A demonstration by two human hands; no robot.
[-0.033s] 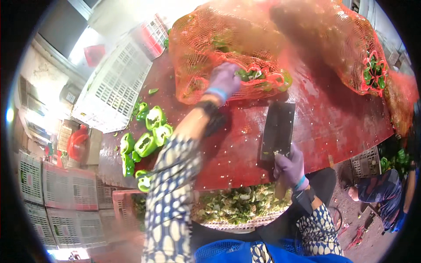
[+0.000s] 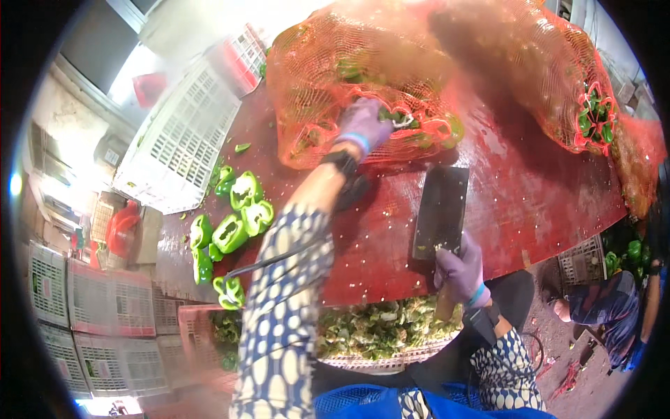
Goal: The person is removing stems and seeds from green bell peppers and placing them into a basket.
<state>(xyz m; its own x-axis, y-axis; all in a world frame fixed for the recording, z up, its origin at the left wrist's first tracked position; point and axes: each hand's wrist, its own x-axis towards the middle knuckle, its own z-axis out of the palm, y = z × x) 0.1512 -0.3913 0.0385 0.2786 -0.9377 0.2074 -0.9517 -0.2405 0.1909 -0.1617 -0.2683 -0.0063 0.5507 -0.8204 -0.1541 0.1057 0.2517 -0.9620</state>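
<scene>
My left hand (image 2: 364,126), in a purple glove, reaches into the gathered mouth of a red mesh sack (image 2: 314,77) holding green peppers (image 2: 398,119). Its fingers are hidden among the netting and peppers. My right hand (image 2: 462,271), also gloved, is closed round the handle of a cleaver (image 2: 441,209), whose broad dark blade lies over the red tabletop (image 2: 363,251) pointing away from me. Cut green pepper halves (image 2: 230,233) lie hollow and open on the left of the table, beside my left forearm.
A white plastic crate (image 2: 178,133) lies tilted at the table's left. Another full mesh sack (image 2: 537,77) rests at the right back. Under the near edge sits a basket of pepper scraps (image 2: 384,325). Stacked crates (image 2: 112,300) stand left; a person (image 2: 604,307) is low at the right.
My left hand has shifted slightly right at the sack's mouth, and the forearm has swung right with it. The right hand keeps its hold on the cleaver.
</scene>
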